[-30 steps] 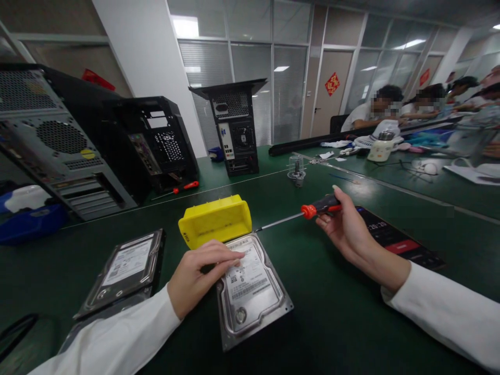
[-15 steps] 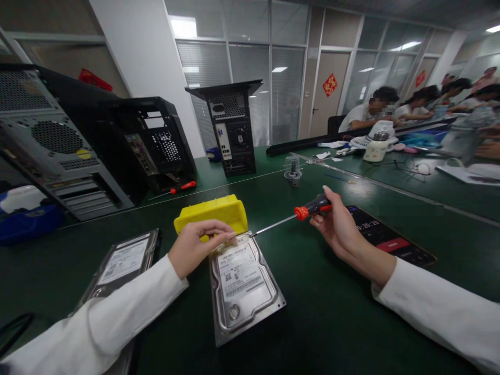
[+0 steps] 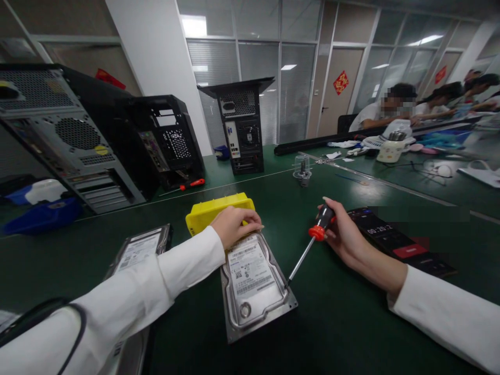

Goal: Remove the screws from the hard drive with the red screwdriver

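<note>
A silver hard drive (image 3: 253, 278) with a white label lies flat on the green table in front of me. My left hand (image 3: 234, 225) rests closed over the drive's far edge, right in front of a yellow plastic bin (image 3: 211, 210); what its fingertips pinch I cannot make out. My right hand (image 3: 346, 234) grips the red-and-black handle of a screwdriver (image 3: 310, 242). The shaft slants down to the left and its tip touches the drive's right edge.
A second hard drive (image 3: 140, 250) lies to the left. A phone showing a timer (image 3: 394, 240) lies behind my right hand. Computer cases (image 3: 97, 140) and another tower (image 3: 242, 125) stand at the back, with a spare screwdriver (image 3: 187, 185). Other people sit at the far right table.
My left hand slid from the drive's label up to its far edge by the yellow bin. The screwdriver swung from the drive's far corner down to its right edge.
</note>
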### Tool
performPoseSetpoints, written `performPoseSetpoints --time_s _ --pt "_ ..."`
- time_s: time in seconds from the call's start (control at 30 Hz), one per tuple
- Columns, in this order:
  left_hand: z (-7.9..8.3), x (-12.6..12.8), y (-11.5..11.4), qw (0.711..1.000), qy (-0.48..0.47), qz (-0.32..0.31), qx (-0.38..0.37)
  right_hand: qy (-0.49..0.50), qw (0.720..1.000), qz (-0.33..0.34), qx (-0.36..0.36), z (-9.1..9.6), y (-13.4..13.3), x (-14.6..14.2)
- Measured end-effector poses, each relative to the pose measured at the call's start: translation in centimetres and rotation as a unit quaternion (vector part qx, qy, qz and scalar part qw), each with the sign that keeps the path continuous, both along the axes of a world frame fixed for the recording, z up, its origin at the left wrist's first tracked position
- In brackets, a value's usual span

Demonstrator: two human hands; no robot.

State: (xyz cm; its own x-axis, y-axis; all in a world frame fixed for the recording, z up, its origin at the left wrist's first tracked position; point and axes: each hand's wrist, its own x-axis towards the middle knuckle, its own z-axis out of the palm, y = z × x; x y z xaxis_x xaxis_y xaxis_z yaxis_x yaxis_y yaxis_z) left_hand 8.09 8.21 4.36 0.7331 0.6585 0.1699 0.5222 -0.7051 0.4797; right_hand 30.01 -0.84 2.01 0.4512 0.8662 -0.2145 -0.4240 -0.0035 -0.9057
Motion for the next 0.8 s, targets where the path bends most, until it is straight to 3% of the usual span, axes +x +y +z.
performPoseSetpoints --time_s 0.4,0.8 --pt "-1.2 0.2 -0.2 0.998 -0.034 0.024 -0.049 -0.035 0.999 0.02 0.014 -1.0 -0.1 -0.4" --pt "-1.7 0.1 -0.1 0.996 -0.037 0.056 -0.051 -0.015 0.998 0.059 0.013 -1.3 -0.5 -0.8"
